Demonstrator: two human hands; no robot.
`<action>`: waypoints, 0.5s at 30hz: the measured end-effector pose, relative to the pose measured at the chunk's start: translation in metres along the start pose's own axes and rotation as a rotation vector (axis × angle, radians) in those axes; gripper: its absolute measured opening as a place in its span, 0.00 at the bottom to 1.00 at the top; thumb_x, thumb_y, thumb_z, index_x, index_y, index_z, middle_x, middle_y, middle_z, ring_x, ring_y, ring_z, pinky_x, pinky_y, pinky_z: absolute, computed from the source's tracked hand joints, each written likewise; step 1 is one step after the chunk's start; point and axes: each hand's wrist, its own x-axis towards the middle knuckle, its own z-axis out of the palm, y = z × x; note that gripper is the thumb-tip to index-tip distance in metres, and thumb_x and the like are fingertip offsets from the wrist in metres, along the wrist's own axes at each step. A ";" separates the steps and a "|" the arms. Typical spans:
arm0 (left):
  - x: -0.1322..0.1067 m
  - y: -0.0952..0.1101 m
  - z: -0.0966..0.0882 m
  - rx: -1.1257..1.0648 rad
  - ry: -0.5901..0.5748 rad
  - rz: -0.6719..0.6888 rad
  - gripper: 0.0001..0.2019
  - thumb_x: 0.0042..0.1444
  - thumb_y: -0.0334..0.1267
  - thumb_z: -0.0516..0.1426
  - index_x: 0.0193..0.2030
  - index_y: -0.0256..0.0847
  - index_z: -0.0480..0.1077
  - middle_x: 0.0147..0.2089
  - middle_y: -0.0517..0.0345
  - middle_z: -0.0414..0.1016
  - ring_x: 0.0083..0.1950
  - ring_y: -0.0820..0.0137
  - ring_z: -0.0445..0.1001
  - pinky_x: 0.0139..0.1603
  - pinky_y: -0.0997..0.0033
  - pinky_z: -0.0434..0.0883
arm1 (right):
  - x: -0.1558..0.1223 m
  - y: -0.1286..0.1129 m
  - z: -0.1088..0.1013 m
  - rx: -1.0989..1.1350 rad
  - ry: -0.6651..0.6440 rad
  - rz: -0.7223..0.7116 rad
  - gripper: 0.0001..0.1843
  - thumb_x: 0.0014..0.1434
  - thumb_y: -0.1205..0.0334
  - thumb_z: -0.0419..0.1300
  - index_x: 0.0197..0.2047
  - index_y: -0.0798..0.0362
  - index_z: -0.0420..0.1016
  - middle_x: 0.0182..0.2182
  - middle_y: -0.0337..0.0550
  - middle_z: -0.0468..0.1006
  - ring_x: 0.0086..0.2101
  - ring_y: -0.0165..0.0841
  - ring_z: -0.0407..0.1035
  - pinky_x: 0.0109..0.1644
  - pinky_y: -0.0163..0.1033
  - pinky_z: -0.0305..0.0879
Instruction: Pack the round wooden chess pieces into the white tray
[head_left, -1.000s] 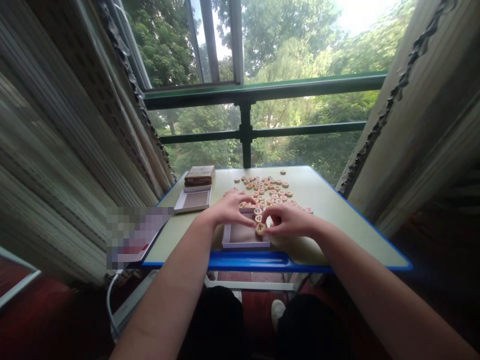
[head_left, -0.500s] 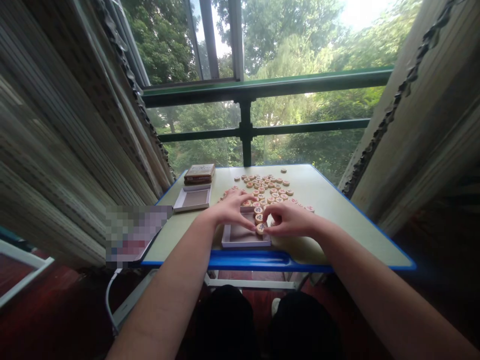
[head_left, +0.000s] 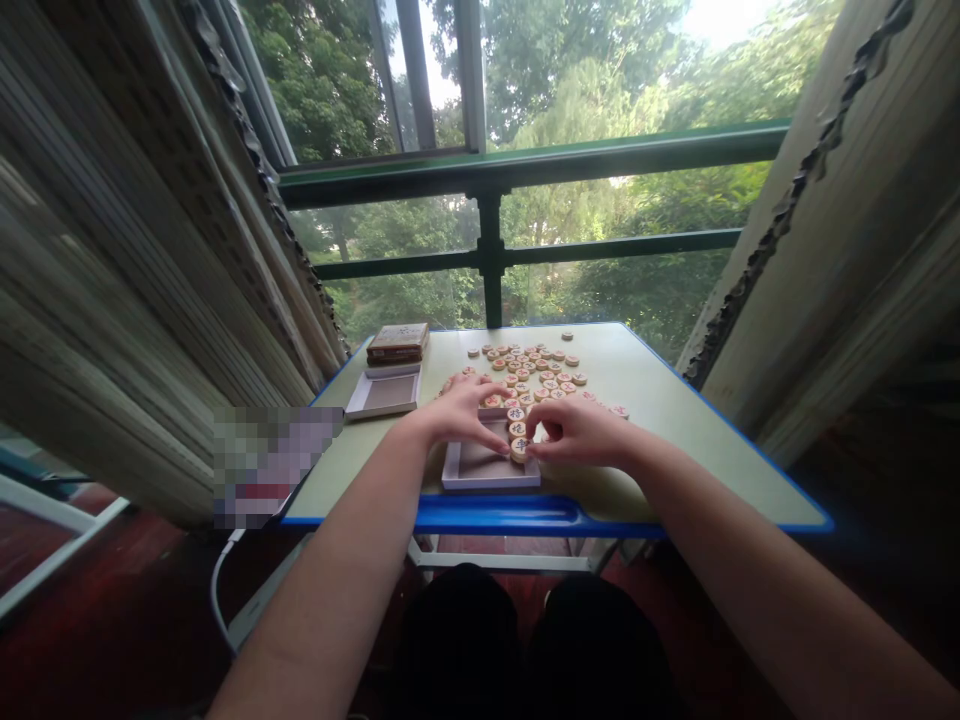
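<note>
Currently, I see the left hand [head_left: 459, 410] spread over the shallow box [head_left: 491, 481], gripping nothing, its thumb tip close by the nearest wooden disc [head_left: 520, 449]; the right hand [head_left: 579, 430] curls at that disc's right edge, pinch or mere touch I cannot tell; the disc ends a three-disc column inside the box's right side; scattered discs [head_left: 580, 379] lie beyond the box.

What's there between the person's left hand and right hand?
In the head view, a line of three round, pale wooden pieces with black characters lies between the left hand and the right hand.
</note>
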 end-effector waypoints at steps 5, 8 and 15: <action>-0.001 0.001 -0.002 0.024 -0.013 -0.014 0.44 0.29 0.61 0.64 0.57 0.52 0.64 0.61 0.51 0.57 0.64 0.47 0.47 0.63 0.46 0.46 | 0.000 0.001 0.000 0.003 0.063 -0.047 0.06 0.47 0.61 0.61 0.28 0.54 0.75 0.16 0.33 0.64 0.20 0.23 0.55 0.25 0.31 0.47; -0.002 0.002 -0.003 0.010 0.003 -0.007 0.41 0.31 0.58 0.65 0.56 0.52 0.64 0.60 0.53 0.59 0.63 0.49 0.50 0.63 0.50 0.50 | 0.001 0.006 -0.001 0.005 0.109 -0.063 0.07 0.50 0.60 0.59 0.27 0.55 0.74 0.16 0.33 0.65 0.20 0.24 0.56 0.25 0.31 0.48; 0.008 0.005 0.005 0.060 0.297 -0.067 0.15 0.49 0.43 0.56 0.44 0.45 0.73 0.52 0.56 0.69 0.57 0.56 0.60 0.58 0.54 0.57 | 0.012 0.027 0.003 -0.163 0.347 0.043 0.12 0.57 0.57 0.54 0.36 0.54 0.75 0.25 0.41 0.73 0.27 0.30 0.64 0.32 0.35 0.57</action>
